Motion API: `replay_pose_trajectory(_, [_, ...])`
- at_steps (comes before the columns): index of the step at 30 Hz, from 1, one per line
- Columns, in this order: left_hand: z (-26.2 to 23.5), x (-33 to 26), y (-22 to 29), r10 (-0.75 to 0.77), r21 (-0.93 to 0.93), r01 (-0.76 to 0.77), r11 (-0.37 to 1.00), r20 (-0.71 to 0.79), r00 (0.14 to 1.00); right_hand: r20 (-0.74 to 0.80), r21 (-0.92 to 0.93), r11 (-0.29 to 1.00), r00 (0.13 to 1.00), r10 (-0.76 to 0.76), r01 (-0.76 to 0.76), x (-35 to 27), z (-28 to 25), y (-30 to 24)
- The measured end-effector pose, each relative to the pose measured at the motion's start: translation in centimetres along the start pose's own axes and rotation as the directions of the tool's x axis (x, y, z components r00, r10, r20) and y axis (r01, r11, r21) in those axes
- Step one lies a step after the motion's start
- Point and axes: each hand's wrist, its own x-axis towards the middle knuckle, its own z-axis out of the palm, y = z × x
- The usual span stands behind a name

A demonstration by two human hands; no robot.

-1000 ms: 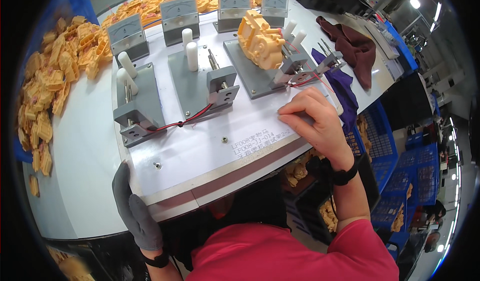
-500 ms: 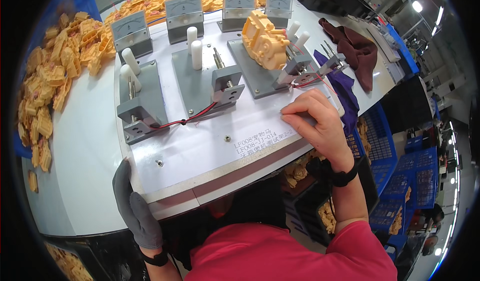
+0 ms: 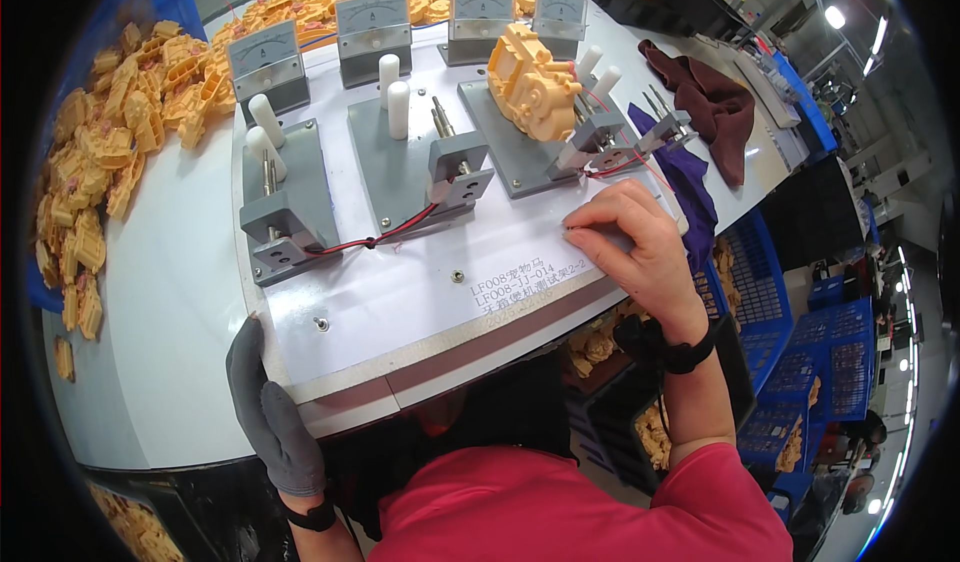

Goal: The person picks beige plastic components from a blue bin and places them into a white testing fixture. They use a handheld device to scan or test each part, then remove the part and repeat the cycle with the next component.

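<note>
My left hand [image 3: 268,412], in a grey glove, lies along the front left corner of a white test board [image 3: 400,302], fingers stretched out together against its edge. My bare right hand [image 3: 635,247] rests over the board's front right part. Its thumb and forefinger pinch together at a tiny dark thing, mostly hidden. A yellow-orange plastic gear housing [image 3: 535,87] sits tilted on the right grey fixture [image 3: 520,167], next to metal pins and red wires. The middle fixture [image 3: 385,182] and left fixture [image 3: 315,172] carry white pegs and no housing. Small metal toggle switches [image 3: 321,324] stand on the board.
Analog meters [image 3: 373,27] line the board's back. Heaps of yellow-orange housings [image 3: 110,142] lie at the left and far side. A brown cloth [image 3: 705,97] and purple cloth [image 3: 690,187] lie right. Blue crates [image 3: 825,357] stand beyond the table; a black bin [image 3: 640,7] is far right.
The board and its fixtures have shifted very slightly to the right. My hands have hardly moved, and the housing stays on the right fixture.
</note>
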Motion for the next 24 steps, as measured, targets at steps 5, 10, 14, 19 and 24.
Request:
replay_pose_trajectory(5, [-0.07,0.03,0.03,-0.004,-0.013,0.004,1.0,0.007,1.0,0.046,0.028,0.998,0.997,0.055,-0.057,0.14,-0.56,-0.32])
replay_pose_trajectory(10, [-0.03,-0.02,0.02,0.008,-0.009,-0.008,1.0,0.005,1.0,0.064,0.019,0.999,0.997,0.05,-0.051,0.27,-0.59,-0.01])
replay_pose_trajectory(14, [-0.03,-0.08,0.22,0.009,-0.012,-0.009,1.0,0.012,1.0,0.034,-0.001,0.999,0.998,0.053,-0.053,0.21,-0.29,-0.17])
replay_pose_trajectory(19, [-0.02,0.04,0.13,-0.001,-0.03,0.001,1.0,0.011,1.0,0.036,-0.015,0.999,0.998,0.043,-0.043,0.46,-0.1,-0.1])
replay_pose_trajectory(24, [-0.04,0.1,0.19,0.001,-0.031,0.0,1.0,0.013,1.0,0.021,-0.013,0.999,0.999,0.031,-0.031,0.29,-0.13,-0.11])
